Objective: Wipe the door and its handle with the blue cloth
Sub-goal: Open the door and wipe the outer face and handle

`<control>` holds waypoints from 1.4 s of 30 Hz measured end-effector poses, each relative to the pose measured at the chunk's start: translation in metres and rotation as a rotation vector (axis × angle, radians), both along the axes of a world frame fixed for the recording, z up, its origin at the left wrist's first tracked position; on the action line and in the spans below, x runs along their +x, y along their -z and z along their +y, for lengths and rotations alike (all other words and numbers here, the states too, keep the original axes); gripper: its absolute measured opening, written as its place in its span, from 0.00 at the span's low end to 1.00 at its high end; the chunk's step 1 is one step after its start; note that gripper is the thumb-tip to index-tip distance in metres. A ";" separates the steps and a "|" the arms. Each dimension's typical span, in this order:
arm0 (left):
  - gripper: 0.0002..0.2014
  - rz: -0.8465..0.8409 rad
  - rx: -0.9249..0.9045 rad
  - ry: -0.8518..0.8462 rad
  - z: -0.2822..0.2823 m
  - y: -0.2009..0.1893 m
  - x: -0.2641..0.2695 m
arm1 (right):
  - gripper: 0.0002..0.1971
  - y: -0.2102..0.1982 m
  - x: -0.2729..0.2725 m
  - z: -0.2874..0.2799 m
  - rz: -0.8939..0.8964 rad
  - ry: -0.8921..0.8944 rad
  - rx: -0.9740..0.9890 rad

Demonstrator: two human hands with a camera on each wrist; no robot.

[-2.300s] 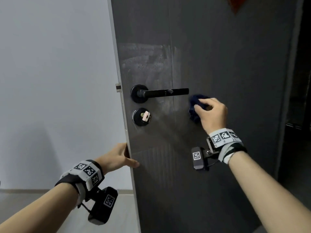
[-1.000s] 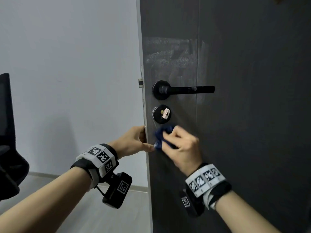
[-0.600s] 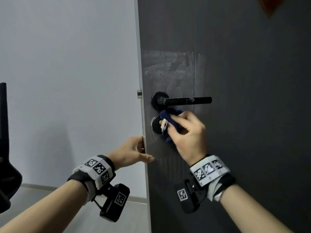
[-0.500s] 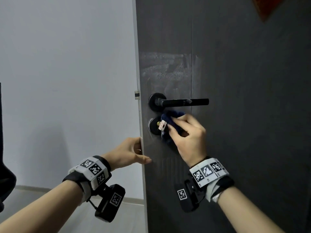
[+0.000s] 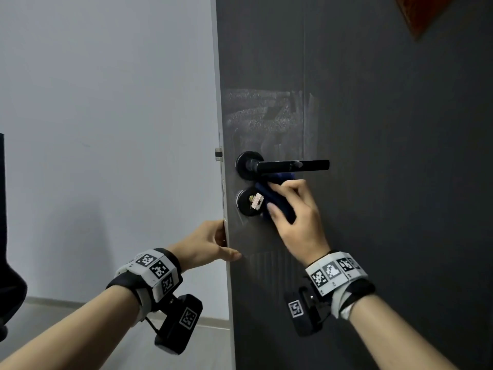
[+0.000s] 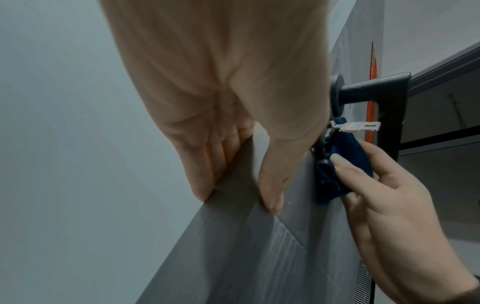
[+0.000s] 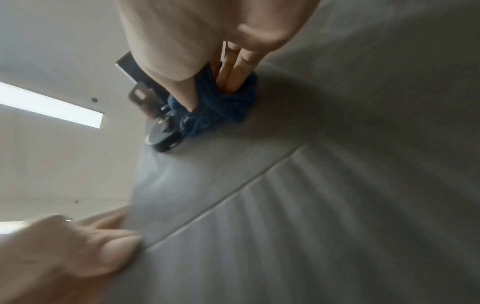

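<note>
The dark grey door [image 5: 386,182] stands ajar with a black lever handle [image 5: 288,166] and, below it, a round lock [image 5: 246,202] with a key [image 5: 257,201] in it. My right hand [image 5: 293,217] grips the bunched blue cloth [image 5: 277,198] and presses it to the door just right of the lock, under the handle. In the right wrist view the cloth [image 7: 221,111] sits against the lock's rim [image 7: 161,142]. My left hand [image 5: 208,244] grips the door's edge below the lock, thumb on the front face, fingers behind it [image 6: 207,164].
A pale wall [image 5: 106,129] fills the left side. A latch [image 5: 218,154] sticks out of the door's edge beside the handle. Smeared wipe marks [image 5: 261,116] cover the door above the handle. A dark chair part [image 5: 8,263] sits at far left.
My right hand carried the cloth from the door's edge up to the spot between lock and handle, where it has stayed for the last half second. The left hand kept its grip on the edge.
</note>
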State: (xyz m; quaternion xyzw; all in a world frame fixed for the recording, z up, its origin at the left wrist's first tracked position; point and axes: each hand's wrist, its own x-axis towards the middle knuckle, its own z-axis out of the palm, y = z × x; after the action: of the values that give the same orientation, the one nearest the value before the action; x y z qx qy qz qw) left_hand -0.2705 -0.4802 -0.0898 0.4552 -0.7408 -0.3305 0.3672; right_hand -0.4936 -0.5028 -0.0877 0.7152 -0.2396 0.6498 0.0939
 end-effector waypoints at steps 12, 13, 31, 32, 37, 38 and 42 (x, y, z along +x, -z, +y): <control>0.19 0.026 -0.043 -0.024 -0.003 0.002 -0.001 | 0.18 0.034 -0.021 0.005 0.295 -0.017 0.262; 0.20 0.040 -0.039 -0.035 -0.004 0.003 -0.001 | 0.18 0.045 -0.019 0.010 0.366 0.003 0.344; 0.08 -0.046 -0.585 -0.037 0.075 -0.021 -0.015 | 0.10 0.008 0.010 0.071 -0.091 -0.540 0.572; 0.07 -0.011 -0.611 -0.078 0.074 -0.022 -0.013 | 0.08 0.004 0.003 0.073 -0.118 -0.444 0.475; 0.08 0.134 -0.964 -0.254 0.073 -0.051 -0.012 | 0.16 -0.040 -0.055 0.061 -0.125 0.209 -0.044; 0.08 0.111 -1.049 -0.252 0.069 -0.057 -0.015 | 0.20 -0.049 -0.062 0.052 -0.025 0.285 -0.025; 0.10 -0.158 -1.217 -0.240 0.037 -0.053 -0.019 | 0.16 -0.069 -0.066 0.028 0.130 0.312 -0.012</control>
State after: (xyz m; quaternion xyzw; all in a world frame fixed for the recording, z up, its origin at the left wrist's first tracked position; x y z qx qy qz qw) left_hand -0.2896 -0.4431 -0.0364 0.2676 -0.7651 0.2287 0.5392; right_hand -0.5598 -0.4748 -0.0185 0.7093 -0.3374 0.5810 0.2132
